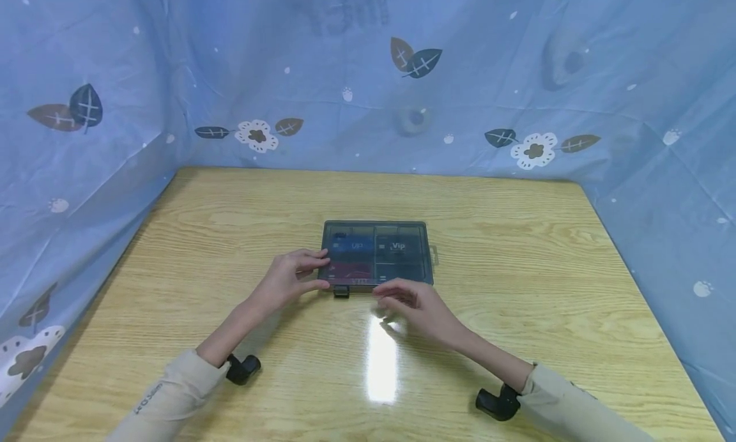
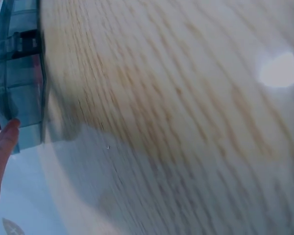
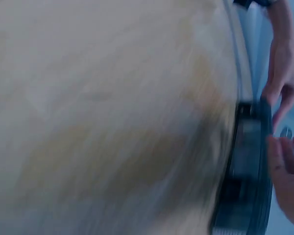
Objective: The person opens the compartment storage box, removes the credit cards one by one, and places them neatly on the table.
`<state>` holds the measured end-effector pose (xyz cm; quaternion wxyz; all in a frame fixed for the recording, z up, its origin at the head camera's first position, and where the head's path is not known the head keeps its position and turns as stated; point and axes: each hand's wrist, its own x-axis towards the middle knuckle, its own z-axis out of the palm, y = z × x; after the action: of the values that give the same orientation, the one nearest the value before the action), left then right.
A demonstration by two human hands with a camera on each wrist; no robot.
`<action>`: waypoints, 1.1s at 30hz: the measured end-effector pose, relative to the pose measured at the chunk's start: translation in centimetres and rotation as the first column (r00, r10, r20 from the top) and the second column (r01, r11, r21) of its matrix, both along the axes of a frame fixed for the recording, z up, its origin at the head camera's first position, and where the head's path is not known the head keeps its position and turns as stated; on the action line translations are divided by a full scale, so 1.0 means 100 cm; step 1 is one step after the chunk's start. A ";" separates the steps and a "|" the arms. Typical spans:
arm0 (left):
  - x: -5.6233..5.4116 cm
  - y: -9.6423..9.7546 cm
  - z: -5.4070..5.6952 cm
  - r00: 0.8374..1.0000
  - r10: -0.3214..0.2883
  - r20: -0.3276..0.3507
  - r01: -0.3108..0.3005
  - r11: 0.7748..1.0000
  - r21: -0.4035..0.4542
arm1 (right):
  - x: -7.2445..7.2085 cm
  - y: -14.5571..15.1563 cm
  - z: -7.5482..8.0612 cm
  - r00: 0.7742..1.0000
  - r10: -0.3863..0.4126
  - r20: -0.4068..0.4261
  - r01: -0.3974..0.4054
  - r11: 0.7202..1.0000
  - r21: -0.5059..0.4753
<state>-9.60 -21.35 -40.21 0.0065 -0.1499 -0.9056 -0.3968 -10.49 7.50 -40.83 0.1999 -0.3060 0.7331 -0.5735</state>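
A dark see-through plastic storage box [image 1: 402, 273] lies flat with its lid down, showing blue and dark red contents and white lettering through the lid. A black latch [image 1: 342, 292] juts from its front edge, left of centre. My left hand [image 1: 287, 276] touches the box's left side with extended fingertips, the thumb at the front left corner. In the left wrist view, its thumb [image 2: 7, 139] lies against the box's wall. By the front edge, right of centre, is my right hand [image 1: 416, 308], fingers loosely bent. It hides part of that edge; the right wrist view is blurred.
The box rests on a wood-grain table [image 1: 230, 225]. Blue patterned cloth [image 1: 356, 78] hangs behind and along both sides. Light glares off the table [image 1: 382, 359] in front of the box. Black wrist mounts [image 1: 243, 369] sit at both cuffs.
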 end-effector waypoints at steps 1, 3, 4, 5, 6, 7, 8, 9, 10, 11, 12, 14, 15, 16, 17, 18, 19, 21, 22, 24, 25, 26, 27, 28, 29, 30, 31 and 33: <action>0.000 0.000 0.000 1.000 -0.003 -0.009 0.003 1.000 -0.003 | -0.002 0.005 0.001 0.996 -0.011 -0.092 0.010 1.000 -0.006; -0.001 0.000 0.000 1.000 -0.009 -0.025 0.009 1.000 -0.007 | -0.008 0.016 0.000 0.956 -0.038 -0.291 0.039 0.999 -0.004; -0.001 0.000 0.000 0.999 -0.011 -0.031 0.011 1.000 -0.010 | -0.011 0.021 0.000 0.920 -0.050 -0.388 0.055 0.998 0.002; -0.001 0.000 -0.001 0.999 -0.013 -0.035 0.013 1.000 -0.009 | -0.015 0.026 -0.001 0.877 -0.059 -0.476 0.070 0.998 0.006; -0.001 -0.001 -0.001 0.999 -0.013 -0.038 0.013 1.000 -0.009 | -0.018 0.031 -0.001 0.834 -0.062 -0.549 0.081 0.997 0.010; -0.001 -0.001 -0.001 0.999 -0.013 -0.042 0.013 1.000 -0.008 | -0.022 0.035 -0.002 0.793 -0.063 -0.606 0.094 0.995 0.020; -0.001 -0.001 -0.001 0.999 -0.012 -0.046 0.011 1.000 -0.008 | -0.026 0.039 -0.002 0.750 -0.060 -0.659 0.108 0.994 0.032; -0.001 -0.002 -0.002 0.999 -0.012 -0.049 0.011 1.000 -0.011 | -0.029 0.044 -0.004 0.719 -0.050 -0.693 0.109 0.993 0.042; -0.001 -0.002 -0.002 0.999 -0.010 -0.052 0.009 1.000 -0.016 | -0.032 0.047 -0.005 0.697 -0.035 -0.716 0.107 0.993 0.055; -0.002 -0.003 -0.003 0.998 -0.011 -0.056 0.010 1.000 -0.021 | -0.035 0.051 -0.006 0.680 -0.019 -0.733 0.104 0.992 0.070; -0.002 -0.003 -0.003 0.998 -0.010 -0.057 0.009 1.000 -0.027 | -0.037 0.055 -0.008 0.667 -0.004 -0.745 0.099 0.992 0.083; -0.002 -0.004 -0.005 0.998 -0.014 -0.057 0.012 0.999 -0.032 | -0.042 0.061 -0.012 0.643 0.025 -0.766 0.090 0.990 0.108; -0.002 -0.004 -0.005 0.998 -0.017 -0.058 0.015 0.999 -0.034 | -0.043 0.063 -0.013 0.633 0.037 -0.773 0.086 0.989 0.118; -0.002 -0.005 -0.006 0.998 -0.022 -0.061 0.020 0.999 -0.035 | -0.045 0.065 -0.015 0.623 0.045 -0.781 0.091 0.987 0.130; -0.002 -0.005 -0.006 0.997 -0.028 -0.066 0.026 0.999 -0.033 | -0.046 0.067 -0.017 0.616 0.050 -0.786 0.096 0.986 0.137; -0.002 -0.005 -0.006 0.997 -0.034 -0.068 0.032 0.999 -0.030 | -0.047 0.068 -0.019 0.610 0.052 -0.791 0.104 0.984 0.145; -0.002 -0.005 -0.007 0.996 -0.044 -0.073 0.042 0.999 -0.025 | -0.048 0.070 -0.020 0.606 0.055 -0.794 0.116 0.981 0.156; -0.003 -0.006 -0.008 0.994 -0.065 -0.093 0.063 0.998 -0.024 | -0.049 0.071 -0.021 0.612 0.063 -0.789 0.136 0.974 0.183; -0.003 -0.007 -0.008 0.992 -0.077 -0.101 0.075 0.997 -0.022 | -0.050 0.072 -0.021 0.615 0.070 -0.785 0.142 0.970 0.198; -0.004 -0.008 -0.010 0.987 -0.097 -0.125 0.095 0.995 -0.030 | -0.050 0.072 -0.021 0.616 0.088 -0.782 0.145 0.964 0.223; -0.004 -0.009 -0.010 0.985 -0.106 -0.136 0.103 0.994 -0.032 | -0.050 0.072 -0.020 0.612 0.098 -0.785 0.143 0.962 0.231; -0.005 -0.010 -0.011 0.982 -0.115 -0.147 0.110 0.993 -0.037 | -0.051 0.072 -0.020 0.603 0.108 -0.791 0.138 0.962 0.236; -0.005 -0.011 -0.011 0.981 -0.122 -0.152 0.119 0.992 -0.031 | -0.051 0.073 -0.019 0.589 0.116 -0.800 0.132 0.963 0.236; -0.005 -0.011 -0.012 0.980 -0.126 -0.152 0.125 0.992 -0.021 | -0.052 0.073 -0.019 0.572 0.123 -0.811 0.125 0.964 0.234; -0.005 -0.012 -0.012 0.980 -0.129 -0.152 0.129 0.992 -0.009 | -0.052 0.073 -0.018 0.552 0.126 -0.824 0.120 0.966 0.228; -0.005 -0.012 -0.012 0.981 -0.128 -0.144 0.131 0.991 0.010 | -0.053 0.073 -0.018 0.533 0.128 -0.837 0.115 0.968 0.221; -0.005 -0.012 -0.012 0.983 -0.127 -0.131 0.132 0.991 0.034 | -0.054 0.073 -0.018 0.514 0.129 -0.848 0.110 0.971 0.214; -0.004 -0.011 -0.012 0.987 -0.122 -0.106 0.131 0.988 0.078 | -0.055 0.074 -0.017 0.483 0.129 -0.866 0.101 0.974 0.202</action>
<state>-10.05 -22.47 -41.42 0.0332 -0.2265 -0.8750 -0.4266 -15.96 14.88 -42.49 -0.1625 -0.5360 0.7900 -0.2492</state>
